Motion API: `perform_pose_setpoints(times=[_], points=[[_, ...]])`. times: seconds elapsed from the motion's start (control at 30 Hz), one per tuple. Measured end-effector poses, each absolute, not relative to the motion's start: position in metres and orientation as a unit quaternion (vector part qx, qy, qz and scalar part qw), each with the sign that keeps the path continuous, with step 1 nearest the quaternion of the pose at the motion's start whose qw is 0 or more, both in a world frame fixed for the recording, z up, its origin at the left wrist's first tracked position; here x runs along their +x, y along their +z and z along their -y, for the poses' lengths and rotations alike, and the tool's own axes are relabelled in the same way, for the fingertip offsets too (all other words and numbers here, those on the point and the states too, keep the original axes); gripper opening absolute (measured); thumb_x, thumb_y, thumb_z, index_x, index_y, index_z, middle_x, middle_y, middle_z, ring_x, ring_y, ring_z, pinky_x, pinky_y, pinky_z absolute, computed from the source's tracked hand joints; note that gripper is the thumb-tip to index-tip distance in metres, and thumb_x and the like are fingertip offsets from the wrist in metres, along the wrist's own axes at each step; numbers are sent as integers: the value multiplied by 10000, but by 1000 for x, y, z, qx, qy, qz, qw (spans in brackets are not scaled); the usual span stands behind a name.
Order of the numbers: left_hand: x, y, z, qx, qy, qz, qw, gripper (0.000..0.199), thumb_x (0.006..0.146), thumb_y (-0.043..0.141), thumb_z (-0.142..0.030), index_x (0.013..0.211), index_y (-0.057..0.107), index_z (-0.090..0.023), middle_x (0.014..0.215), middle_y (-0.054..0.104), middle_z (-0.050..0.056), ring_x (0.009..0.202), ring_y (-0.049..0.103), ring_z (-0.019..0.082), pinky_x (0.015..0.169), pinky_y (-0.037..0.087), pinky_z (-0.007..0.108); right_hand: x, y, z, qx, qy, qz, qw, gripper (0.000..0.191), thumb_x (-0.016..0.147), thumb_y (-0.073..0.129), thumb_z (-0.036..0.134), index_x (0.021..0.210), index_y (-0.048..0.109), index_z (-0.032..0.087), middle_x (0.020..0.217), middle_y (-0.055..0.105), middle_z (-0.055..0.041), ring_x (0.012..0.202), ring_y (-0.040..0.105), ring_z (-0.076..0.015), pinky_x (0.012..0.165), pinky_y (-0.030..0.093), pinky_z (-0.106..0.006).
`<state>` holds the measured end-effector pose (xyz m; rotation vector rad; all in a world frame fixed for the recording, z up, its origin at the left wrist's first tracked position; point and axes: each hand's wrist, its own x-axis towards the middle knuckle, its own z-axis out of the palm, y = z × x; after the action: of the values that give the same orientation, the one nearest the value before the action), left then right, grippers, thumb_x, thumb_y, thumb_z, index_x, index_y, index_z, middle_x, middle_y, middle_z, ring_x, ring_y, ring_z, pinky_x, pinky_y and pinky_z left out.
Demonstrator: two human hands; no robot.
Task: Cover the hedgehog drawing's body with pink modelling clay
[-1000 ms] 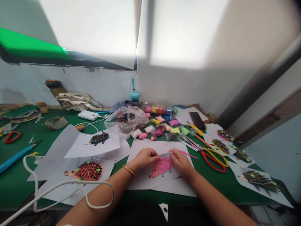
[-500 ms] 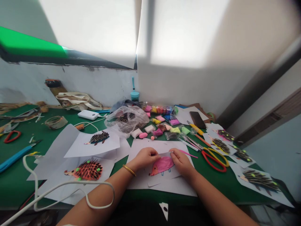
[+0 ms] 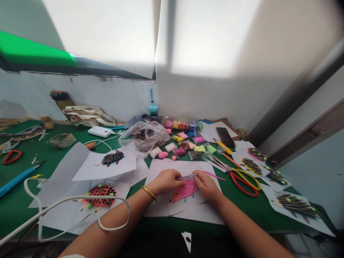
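A small white sheet carries a hedgehog picture [image 3: 185,190] with a pink modelling-clay body, an orange-brown face and blue outlined feet. My left hand [image 3: 168,182], with a gold bangle at the wrist, grips the sheet's upper left, its thumb lying on the pink clay. At the upper right edge my right hand [image 3: 204,185] pinches the same sheet between closed fingers. Beneath lies a larger white paper [image 3: 156,213]. A thin pink clay tool [image 3: 215,176] shows just beyond my right hand.
Clay packets [image 3: 199,148] and a plastic bag [image 3: 145,134] lie behind the papers. Scissors [image 3: 244,182], a phone [image 3: 225,137] and finished hedgehog pictures [image 3: 295,206] are on the right. On the left, a white cable [image 3: 80,197] loops over another hedgehog picture [image 3: 98,193] and my left forearm.
My left thumb has shifted slightly down and right across the pink clay. The right hand stays at the sheet's edge. The cable's upper strand sits higher over the left picture.
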<state>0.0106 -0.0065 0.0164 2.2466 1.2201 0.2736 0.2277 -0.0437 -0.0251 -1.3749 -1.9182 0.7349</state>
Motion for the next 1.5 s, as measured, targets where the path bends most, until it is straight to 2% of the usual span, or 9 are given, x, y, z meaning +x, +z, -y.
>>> perform_pose_setpoints(times=[0.2,0.37,0.5,0.77,1.0,1.27,1.43,1.5], points=[[15,22,5,840,67,-453,293,251,773,614,-420,678,669,-194,615,599,-9,585,493,151,525,259,261,228,-26,42,-525,281,732,331,225,940,373,344,906,558,220,793,633,-8,770,596,-199,696,415,-298],[11,24,0,833,54,-441,329,292,732,660,-481,746,679,-189,660,620,-25,610,511,144,519,282,245,229,-27,41,-529,279,725,342,239,944,363,359,926,555,217,802,632,-13,780,600,-201,705,424,-302],[9,22,-2,824,58,-443,348,287,766,624,-455,793,692,-178,693,625,-23,644,517,144,541,300,243,229,-28,41,-530,278,721,349,239,945,360,359,927,553,219,811,631,-14,790,601,-202,711,428,-302],[10,14,-2,817,76,-458,342,244,777,590,-386,736,683,-164,621,566,-28,588,448,128,526,265,258,228,-27,41,-530,276,722,347,234,943,367,352,915,557,218,818,635,-18,791,601,-203,715,425,-307],[8,13,-3,819,85,-440,357,332,769,621,-497,750,675,-170,651,574,-36,617,489,127,531,296,242,228,-25,42,-533,272,723,346,237,945,365,357,920,556,218,816,637,-19,797,604,-205,716,427,-307],[13,9,-1,818,91,-468,321,297,806,589,-436,679,645,-175,602,544,-30,583,439,130,528,260,266,228,-27,42,-534,271,726,337,238,946,364,352,926,559,217,824,640,-19,800,605,-206,723,421,-310],[13,11,0,823,92,-463,316,376,801,591,-536,680,637,-183,608,554,-28,588,462,135,524,259,262,228,-27,42,-533,270,728,335,243,947,358,357,923,557,218,815,638,-16,789,603,-201,703,420,-302],[14,11,1,825,92,-467,304,363,812,585,-520,685,641,-184,620,573,-22,593,470,137,533,265,261,228,-27,42,-535,269,729,333,236,943,364,351,922,559,218,810,639,-15,781,601,-201,696,419,-301]])
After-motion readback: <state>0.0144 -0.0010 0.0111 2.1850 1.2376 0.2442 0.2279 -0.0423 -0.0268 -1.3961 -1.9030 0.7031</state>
